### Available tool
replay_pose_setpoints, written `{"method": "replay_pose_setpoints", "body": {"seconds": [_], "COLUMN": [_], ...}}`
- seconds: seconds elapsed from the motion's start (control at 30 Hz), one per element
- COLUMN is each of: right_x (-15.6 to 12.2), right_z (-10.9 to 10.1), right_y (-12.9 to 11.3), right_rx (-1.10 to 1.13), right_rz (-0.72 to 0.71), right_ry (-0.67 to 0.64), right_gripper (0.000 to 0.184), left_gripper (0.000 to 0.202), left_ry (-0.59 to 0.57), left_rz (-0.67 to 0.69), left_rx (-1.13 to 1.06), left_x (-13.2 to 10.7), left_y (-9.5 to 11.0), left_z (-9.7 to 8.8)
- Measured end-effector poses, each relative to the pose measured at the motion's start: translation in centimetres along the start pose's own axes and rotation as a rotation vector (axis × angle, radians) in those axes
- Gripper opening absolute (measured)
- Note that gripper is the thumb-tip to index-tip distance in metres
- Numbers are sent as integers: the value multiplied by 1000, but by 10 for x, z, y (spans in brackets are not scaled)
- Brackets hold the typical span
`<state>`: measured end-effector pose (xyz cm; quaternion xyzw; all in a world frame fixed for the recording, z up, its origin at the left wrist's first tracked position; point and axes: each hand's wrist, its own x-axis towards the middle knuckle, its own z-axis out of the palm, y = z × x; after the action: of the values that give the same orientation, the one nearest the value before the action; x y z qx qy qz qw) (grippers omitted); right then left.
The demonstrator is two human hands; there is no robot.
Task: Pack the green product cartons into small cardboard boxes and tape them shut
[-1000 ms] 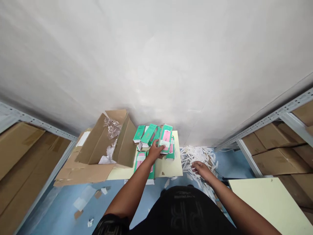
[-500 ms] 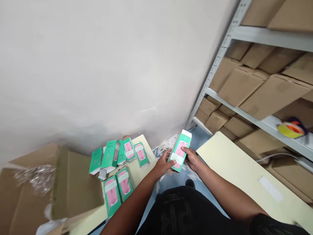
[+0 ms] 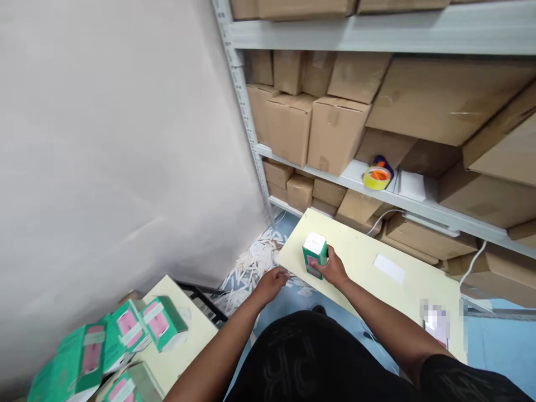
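Observation:
My right hand (image 3: 334,269) is closed round a green and pink box (image 3: 315,258) with a white top. The box is upright at the near-left end of the pale table (image 3: 355,251); whether its base rests on the surface I cannot tell. My left hand (image 3: 270,287) is beside that table's corner, apart from the box. Its fingers are curled together at the tips, and anything between them is too small to make out. More green and pink boxes (image 3: 161,322) lie on another pale table (image 3: 195,335) at the lower left.
Metal shelving (image 3: 293,36) packed with cardboard boxes (image 3: 288,125) stands behind the right table. A yellow tape roll (image 3: 377,177) sits on a shelf. A white strip (image 3: 389,268) lies on the table. Paper scraps (image 3: 251,262) litter the floor by the wall.
The view has turned right. The box has gone from both hands to my right hand alone and is now upright over the right table. My left hand has let go of it.

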<state>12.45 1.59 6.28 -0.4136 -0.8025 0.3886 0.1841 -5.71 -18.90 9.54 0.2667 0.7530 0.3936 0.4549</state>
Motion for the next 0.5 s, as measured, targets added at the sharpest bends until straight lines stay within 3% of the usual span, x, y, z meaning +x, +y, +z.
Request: {"method": "replay_pose_setpoints", "body": {"seconds": [0.13, 0.23, 0.33, 0.5], "right_x": [20, 28, 32, 29], "right_z": [-23, -32, -37, -32], "right_y": [51, 78, 97, 114], "right_rx": [-33, 5, 8, -15], "right_rz": [-48, -66, -67, -176], "right_ry": [-71, -157, -154, -92], "right_gripper": [68, 70, 73, 82], "left_gripper": [76, 91, 79, 70], "left_ry": [-5, -113, -152, -199], "left_rz": [154, 185, 229, 301], "left_rx": [39, -1, -3, 45], "left_x": [57, 86, 95, 96], "left_y": [70, 101, 107, 107], "left_z": [60, 90, 103, 101]}}
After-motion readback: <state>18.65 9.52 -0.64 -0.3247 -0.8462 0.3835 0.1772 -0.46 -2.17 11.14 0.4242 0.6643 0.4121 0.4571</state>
